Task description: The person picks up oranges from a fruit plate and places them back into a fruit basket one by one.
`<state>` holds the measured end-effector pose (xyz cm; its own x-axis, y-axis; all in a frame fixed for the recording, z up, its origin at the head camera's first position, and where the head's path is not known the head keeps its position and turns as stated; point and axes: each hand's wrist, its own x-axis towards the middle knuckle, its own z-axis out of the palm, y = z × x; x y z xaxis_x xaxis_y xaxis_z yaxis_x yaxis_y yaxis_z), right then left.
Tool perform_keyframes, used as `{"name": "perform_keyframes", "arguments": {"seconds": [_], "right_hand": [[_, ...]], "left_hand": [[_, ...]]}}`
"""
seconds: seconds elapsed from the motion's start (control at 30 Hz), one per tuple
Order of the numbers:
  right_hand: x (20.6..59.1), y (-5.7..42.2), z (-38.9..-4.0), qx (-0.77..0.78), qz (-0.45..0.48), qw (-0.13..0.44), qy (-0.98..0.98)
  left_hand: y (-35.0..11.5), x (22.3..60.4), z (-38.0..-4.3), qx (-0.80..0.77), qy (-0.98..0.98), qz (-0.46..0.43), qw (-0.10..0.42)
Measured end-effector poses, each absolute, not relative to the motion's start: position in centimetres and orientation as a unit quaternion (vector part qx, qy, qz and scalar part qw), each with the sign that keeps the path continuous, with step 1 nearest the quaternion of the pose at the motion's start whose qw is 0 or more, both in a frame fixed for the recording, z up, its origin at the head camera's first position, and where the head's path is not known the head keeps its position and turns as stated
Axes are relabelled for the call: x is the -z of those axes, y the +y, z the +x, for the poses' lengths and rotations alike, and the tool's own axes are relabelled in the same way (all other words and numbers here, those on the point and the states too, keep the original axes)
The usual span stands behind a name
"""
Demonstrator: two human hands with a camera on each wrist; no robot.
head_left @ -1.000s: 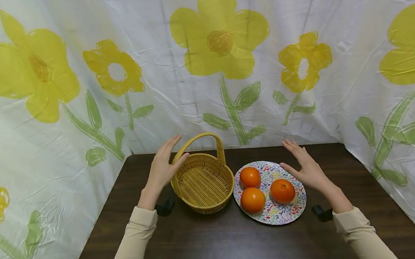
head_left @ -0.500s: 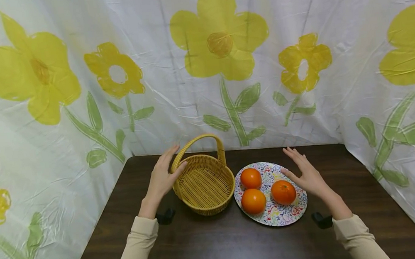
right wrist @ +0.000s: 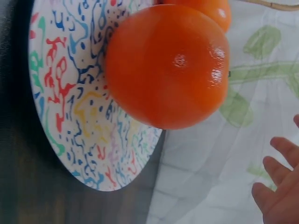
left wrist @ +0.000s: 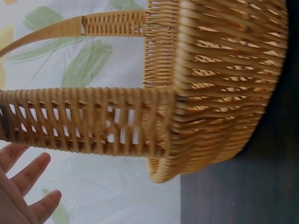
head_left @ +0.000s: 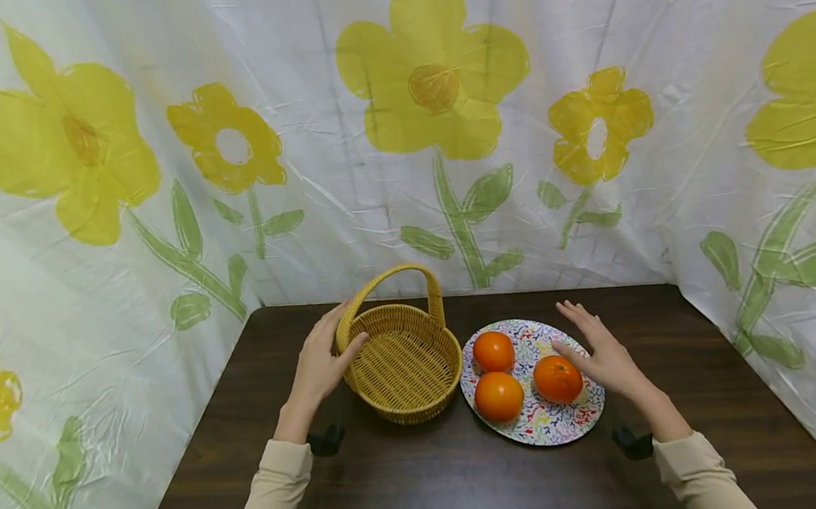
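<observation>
An empty yellow wicker basket with a tall arched handle stands left of the middle. My left hand is beside the handle's left side, fingers extended and thumb apart; in the left wrist view, fingertips show just by the handle. To the basket's right lies a round plate with a multicoloured squiggle pattern. Three oranges sit on it: a back-left orange, a front-left orange and a right-hand orange. Over the plate's right edge hovers my right hand, fingers spread, holding nothing.
Everything stands on a dark wooden table. A white curtain with yellow flowers hangs behind the table and along both sides. The basket and the plate stand close together. A black wrist camera is below the left hand.
Both hands have come down slightly, the left nearer to the basket's handle, the right nearer to the plate. Basket, plate and oranges have stayed in place; the head view has tilted a little.
</observation>
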<state>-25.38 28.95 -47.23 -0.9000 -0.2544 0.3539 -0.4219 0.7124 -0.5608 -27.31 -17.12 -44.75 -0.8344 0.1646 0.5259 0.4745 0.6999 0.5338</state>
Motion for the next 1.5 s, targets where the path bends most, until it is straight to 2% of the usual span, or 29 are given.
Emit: {"name": "perform_keyframes", "arguments": {"seconds": [0.23, 0.83, 1.5], "right_hand": [[48.1, 29.0, -25.0, -0.335, 0.164, 0.103, -0.922], [50.4, 29.4, -24.4, -0.329, 0.164, 0.087, -0.926], [52.5, 30.0, -23.5, -0.333, 0.171, 0.071, -0.924]], "left_hand": [[-17.5, 46.0, -27.1, 0.337, -0.899, -0.181, 0.216], [-18.6, 49.1, -25.8, 0.333, -0.912, -0.165, 0.173], [-19.5, 52.2, -25.2, 0.335, -0.930, -0.124, 0.090]]}}
